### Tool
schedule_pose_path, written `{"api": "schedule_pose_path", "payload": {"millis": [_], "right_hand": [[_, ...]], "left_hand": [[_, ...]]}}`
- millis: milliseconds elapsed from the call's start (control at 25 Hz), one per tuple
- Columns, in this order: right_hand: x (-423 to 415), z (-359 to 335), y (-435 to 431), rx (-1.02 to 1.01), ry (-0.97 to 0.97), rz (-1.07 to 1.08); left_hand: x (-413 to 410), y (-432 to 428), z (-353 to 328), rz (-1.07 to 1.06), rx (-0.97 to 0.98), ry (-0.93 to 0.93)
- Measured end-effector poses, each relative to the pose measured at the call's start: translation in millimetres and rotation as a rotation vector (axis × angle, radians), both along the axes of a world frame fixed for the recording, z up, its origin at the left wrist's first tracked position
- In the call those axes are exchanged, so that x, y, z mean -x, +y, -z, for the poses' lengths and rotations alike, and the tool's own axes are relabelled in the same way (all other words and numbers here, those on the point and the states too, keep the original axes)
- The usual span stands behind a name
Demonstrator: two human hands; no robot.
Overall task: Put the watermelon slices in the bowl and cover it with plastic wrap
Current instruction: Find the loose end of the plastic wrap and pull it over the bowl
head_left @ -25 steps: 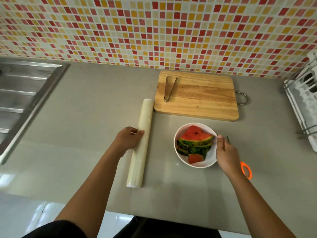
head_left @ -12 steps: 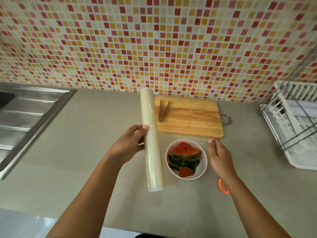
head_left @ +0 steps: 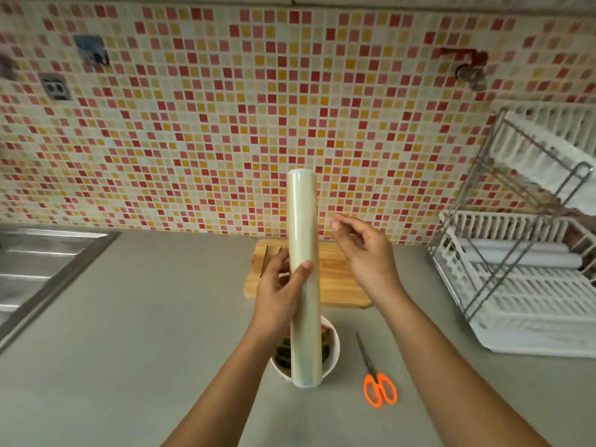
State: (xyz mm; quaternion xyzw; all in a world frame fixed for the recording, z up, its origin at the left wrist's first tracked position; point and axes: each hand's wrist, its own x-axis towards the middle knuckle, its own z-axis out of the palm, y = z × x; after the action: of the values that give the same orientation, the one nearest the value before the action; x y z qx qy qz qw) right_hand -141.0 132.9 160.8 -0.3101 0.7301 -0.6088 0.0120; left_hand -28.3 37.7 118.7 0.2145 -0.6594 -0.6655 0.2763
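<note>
1. left hand (head_left: 277, 295): fingers wrapped round the plastic wrap roll (head_left: 303, 227), held upright over the bowl (head_left: 332, 346)
2. right hand (head_left: 364, 253) just beside it, fingers loose, holding nothing
3. watermelon slices (head_left: 283, 350) are in the bowl, on the table (head_left: 161, 317)

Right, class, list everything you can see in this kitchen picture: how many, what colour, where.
counter: one, grey, across the foreground
tiled wall: one, red, yellow and cream, behind
bowl: one, white, on the counter, middle
watermelon slices: several, red and green, in the bowl, mostly hidden
plastic wrap roll: one, pale cream, held upright in front of the bowl
scissors: one pair, orange handles, on the counter right of the bowl
cutting board: one, light wood, near the wall
dish rack: one, white with metal frame, far right
sink: one, steel, far left
left hand: one, grips the roll
right hand: one, raised beside the roll, fingers loosely curled, holding nothing
</note>
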Motion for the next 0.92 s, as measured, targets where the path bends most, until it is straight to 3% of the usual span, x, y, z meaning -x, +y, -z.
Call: {"api": "schedule_pose_path", "payload": {"millis": [400, 640, 840, 920], "right_hand": [[-10, -29, -19, 0.329, -0.084, 0.164], [-12, -31, -29, 0.220, 0.015, 0.241], [-15, -38, -41, 0.315, -0.232, 0.107], [-18, -41, -43, 0.323, -0.249, 0.084]], "left_hand": [[-1, 15, -13, -0.037, 0.241, 0.071], [-1, 7, -8, -0.056, 0.287, 0.065], [-4, 0, -9, -0.061, 0.219, 0.055], [-5, -2, -11, -0.078, 0.228, 0.061]]}}
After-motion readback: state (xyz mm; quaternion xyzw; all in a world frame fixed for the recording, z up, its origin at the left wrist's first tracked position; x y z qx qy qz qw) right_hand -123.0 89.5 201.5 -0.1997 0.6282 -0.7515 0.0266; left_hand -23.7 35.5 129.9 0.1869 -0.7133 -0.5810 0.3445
